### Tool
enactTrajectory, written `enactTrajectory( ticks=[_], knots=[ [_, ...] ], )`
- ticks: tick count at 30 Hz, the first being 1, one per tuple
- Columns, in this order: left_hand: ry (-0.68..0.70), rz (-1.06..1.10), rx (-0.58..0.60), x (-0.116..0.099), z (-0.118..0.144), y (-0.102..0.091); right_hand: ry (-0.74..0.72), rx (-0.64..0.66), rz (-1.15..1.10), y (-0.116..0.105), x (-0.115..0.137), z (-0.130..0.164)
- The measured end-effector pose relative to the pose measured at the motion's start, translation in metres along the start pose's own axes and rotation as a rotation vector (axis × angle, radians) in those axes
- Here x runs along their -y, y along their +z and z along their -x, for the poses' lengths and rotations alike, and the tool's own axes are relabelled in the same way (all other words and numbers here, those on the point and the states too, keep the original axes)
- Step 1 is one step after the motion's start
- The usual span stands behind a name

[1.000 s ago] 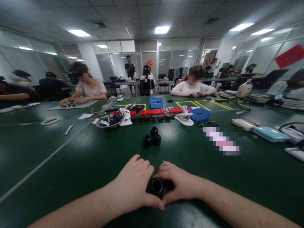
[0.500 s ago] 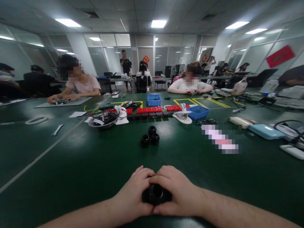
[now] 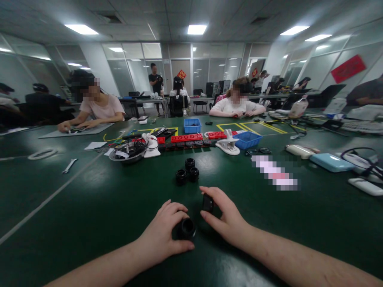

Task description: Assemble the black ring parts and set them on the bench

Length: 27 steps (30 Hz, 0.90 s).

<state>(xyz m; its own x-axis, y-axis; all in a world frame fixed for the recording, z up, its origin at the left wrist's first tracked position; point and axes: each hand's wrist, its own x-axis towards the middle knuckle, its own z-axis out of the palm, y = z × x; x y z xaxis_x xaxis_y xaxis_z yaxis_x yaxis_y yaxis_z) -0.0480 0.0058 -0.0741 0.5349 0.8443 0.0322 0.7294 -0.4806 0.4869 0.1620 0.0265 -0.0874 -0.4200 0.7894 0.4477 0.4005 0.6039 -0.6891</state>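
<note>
Low in the head view, my left hand (image 3: 167, 231) curls around a glossy black hollow cylinder (image 3: 188, 229), its round opening turned up towards me. To the right and a little farther off, my right hand (image 3: 229, 217) grips a second black round piece (image 3: 208, 203) between thumb and fingers. A gap separates the two pieces. Beyond my hands, a cluster of three black hollow cylinders (image 3: 188, 171) stands on the green tabletop (image 3: 119, 199). The exact kind of these black parts is unclear.
Farther back lie a bowl of dark cables (image 3: 128, 153), a row of red and black blocks (image 3: 187, 138), white clamps (image 3: 228, 144) and blue bins (image 3: 192, 126). A wrench (image 3: 70, 166) lies left; a light-blue case (image 3: 331, 162) lies right. Other people sit across the table.
My hands, together around black parts before, have parted. The right has gone right and forward with one piece; the left keeps the other and has shifted slightly left. The view has drifted slightly.
</note>
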Motion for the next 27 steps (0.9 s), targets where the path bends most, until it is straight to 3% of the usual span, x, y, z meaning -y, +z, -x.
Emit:
enactTrajectory(
  ticks=[7,12,18,22,27],
  knots=[
    [-0.019,-0.014,-0.011,0.001,-0.002,-0.002,0.052,0.061,0.083,-0.004,0.007,-0.003],
    [-0.046,-0.002,-0.036,0.0,-0.001,-0.002,0.127,0.205,0.303,-0.008,0.007,-0.006],
    [-0.046,0.039,-0.025,0.001,-0.002,-0.001,0.09,0.426,0.408,-0.016,0.021,-0.008],
    [-0.039,0.054,-0.015,0.004,-0.002,-0.001,0.135,0.437,0.463,-0.017,0.032,-0.006],
    [-0.003,0.013,0.022,0.01,-0.001,0.003,0.123,0.42,0.601,-0.012,0.027,-0.003]
  ],
)
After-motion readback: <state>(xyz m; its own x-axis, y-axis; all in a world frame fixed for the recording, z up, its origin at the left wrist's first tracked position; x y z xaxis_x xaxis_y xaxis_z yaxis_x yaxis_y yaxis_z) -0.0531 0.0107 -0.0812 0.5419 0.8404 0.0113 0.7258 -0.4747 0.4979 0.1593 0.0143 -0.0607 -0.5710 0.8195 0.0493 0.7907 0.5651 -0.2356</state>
